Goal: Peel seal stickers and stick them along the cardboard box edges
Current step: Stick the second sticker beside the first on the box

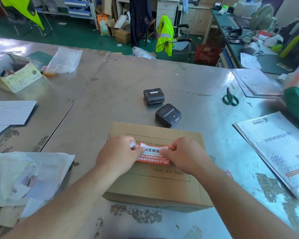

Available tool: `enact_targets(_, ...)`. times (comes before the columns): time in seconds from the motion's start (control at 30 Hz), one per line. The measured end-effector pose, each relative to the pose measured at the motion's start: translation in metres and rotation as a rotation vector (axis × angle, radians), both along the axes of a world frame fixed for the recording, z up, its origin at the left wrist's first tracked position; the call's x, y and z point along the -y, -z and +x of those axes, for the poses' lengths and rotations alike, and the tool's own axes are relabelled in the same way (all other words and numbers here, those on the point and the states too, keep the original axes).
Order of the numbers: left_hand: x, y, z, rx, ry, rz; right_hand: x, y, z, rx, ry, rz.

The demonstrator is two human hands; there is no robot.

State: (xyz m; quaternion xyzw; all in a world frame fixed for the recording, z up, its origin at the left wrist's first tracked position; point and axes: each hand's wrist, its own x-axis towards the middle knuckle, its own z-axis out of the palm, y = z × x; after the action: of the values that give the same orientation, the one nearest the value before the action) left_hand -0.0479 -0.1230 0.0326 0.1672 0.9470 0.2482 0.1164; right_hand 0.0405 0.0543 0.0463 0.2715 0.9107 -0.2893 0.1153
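Note:
A brown cardboard box (155, 187) lies flat on the metal table in front of me. Above its top face is a red and white seal sticker (153, 155) with printed characters. My left hand (118, 154) pinches the sticker's left end between thumb and fingers, and a small white bit of backing shows at its fingertips. My right hand (183, 153) pinches the sticker's right end. Both hands are over the middle of the box top. Whether the sticker touches the cardboard, I cannot tell.
Two small black label printers (154, 96) (168, 115) sit just beyond the box. Green scissors (230, 98) lie to the right, a bubble mailer (281, 150) at the far right. A plastic bag with papers (24, 176) is at my left, an open carton (14, 73) far left.

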Motion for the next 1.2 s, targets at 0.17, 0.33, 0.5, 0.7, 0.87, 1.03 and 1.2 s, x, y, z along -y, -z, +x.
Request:
enact_targets(0.17, -0.001, 0.005, 0.001, -0.031, 0.016, -0.03, 0.002, 0.003, 0.0, -0.012, 0.005, 0.045)
enact_targets(0.33, -0.003, 0.007, 0.002, -0.081, 0.02, -0.081, 0.004, 0.004, -0.001, -0.001, -0.009, 0.071)
enact_targets(0.5, -0.004, 0.006, 0.004, -0.093, 0.026, -0.11, 0.004, 0.006, -0.002, 0.003, -0.009, 0.096)
enact_targets(0.7, -0.004, 0.006, 0.008, -0.143, 0.05, -0.166, 0.006, 0.01, -0.002, 0.0, -0.012, 0.104)
enact_targets(0.87, -0.002, 0.006, 0.008, -0.146, 0.041, -0.184, 0.006, 0.015, -0.003, 0.003, -0.007, 0.131)
enact_targets(1.03, 0.002, 0.004, 0.006, -0.154, 0.029, -0.197, 0.006, 0.011, -0.005, 0.045, -0.003, 0.207)
enact_targets(1.2, 0.011, 0.002, 0.005, -0.127, 0.043, -0.207, -0.002, 0.005, -0.002, 0.088, 0.002, 0.206)
